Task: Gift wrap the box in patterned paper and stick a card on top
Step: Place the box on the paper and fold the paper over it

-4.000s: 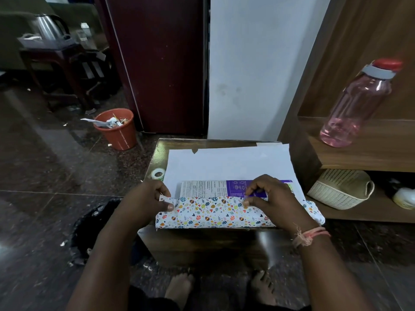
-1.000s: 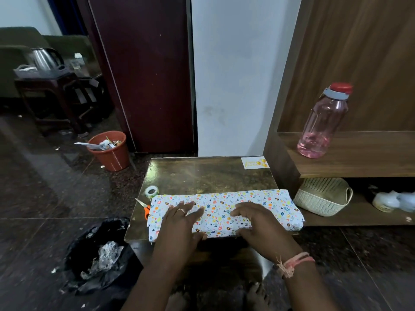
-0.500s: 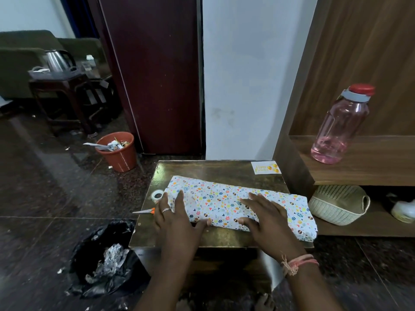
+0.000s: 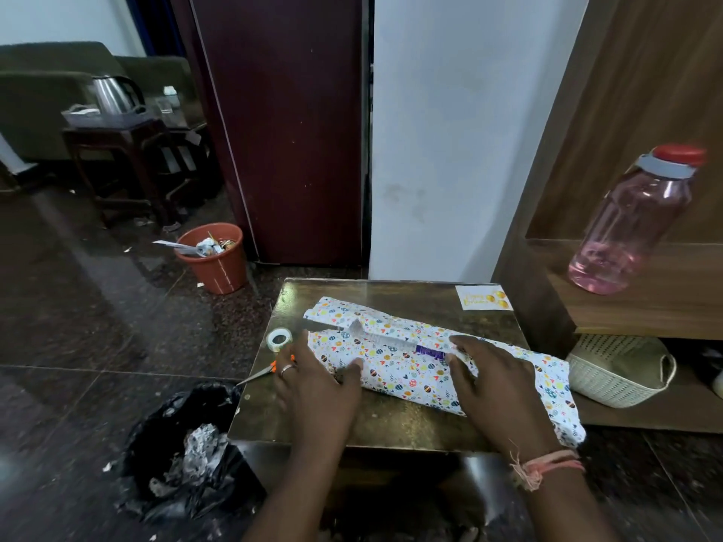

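The box (image 4: 428, 352) lies slantwise on the small brown table (image 4: 391, 428), wrapped in white patterned paper (image 4: 403, 375). A slit along the top seam shows a strip of purple and white box. My left hand (image 4: 313, 385) rests on the package's left part with straight fingers and the thumb on the paper. My right hand (image 4: 493, 381) presses flat on its right part, fingertips at the seam. Loose paper ends stick out at both ends. A small white card (image 4: 483, 297) with yellow print lies at the table's far right corner.
A tape roll (image 4: 279, 339) and orange-handled scissors (image 4: 266, 370) lie at the table's left edge. A black bin bag (image 4: 184, 451) sits on the floor to the left, an orange bucket (image 4: 213, 257) farther back. To the right, a shelf carries a pink bottle (image 4: 633, 224) and a woven basket (image 4: 618, 369).
The second paper flap has been folded over the box, covering it. In the last second both hands turned the package clockwise, so it lies slantwise, and the seam gapes slightly.
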Available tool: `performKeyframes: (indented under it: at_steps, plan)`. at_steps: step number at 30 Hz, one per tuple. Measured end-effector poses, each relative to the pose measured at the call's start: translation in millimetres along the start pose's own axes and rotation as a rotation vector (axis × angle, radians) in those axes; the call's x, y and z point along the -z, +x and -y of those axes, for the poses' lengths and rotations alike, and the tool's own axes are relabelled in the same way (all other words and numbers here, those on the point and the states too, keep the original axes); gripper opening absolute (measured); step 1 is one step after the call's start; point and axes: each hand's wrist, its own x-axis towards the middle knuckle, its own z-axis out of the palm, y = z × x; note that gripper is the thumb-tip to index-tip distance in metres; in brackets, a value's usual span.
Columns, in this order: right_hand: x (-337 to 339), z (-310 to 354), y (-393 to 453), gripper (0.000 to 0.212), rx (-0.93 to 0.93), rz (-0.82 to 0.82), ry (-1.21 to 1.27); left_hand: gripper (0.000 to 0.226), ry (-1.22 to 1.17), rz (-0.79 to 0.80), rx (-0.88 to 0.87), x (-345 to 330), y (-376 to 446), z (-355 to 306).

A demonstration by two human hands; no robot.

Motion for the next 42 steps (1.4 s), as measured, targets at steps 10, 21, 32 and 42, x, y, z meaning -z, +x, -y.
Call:
performKeyframes:
  at_steps: [10,21,32,42]
  plan:
    - [-1.5,-6.6,-6.7,0.074,0.021,0.212,-0.053,0.031,0.385,0.035,0.038,48.3,45.5,43.4]
    - [5.8,3.9,-4.7,0.058,-0.046,0.222,0.005,0.026,0.218,0.062,0.09,49.4,31.8,33.2]
    - [2.7,5.9,-4.5,0.056,-0.116,0.174,-0.08,0.01,0.192,0.081,0.091,41.1,28.2,28.8]
    - [8.4,8.1,-0.2,0.034,-0.1,0.127,-0.093,0.048,0.176,0.102,-0.511,-12.1,-10.9,-9.8]
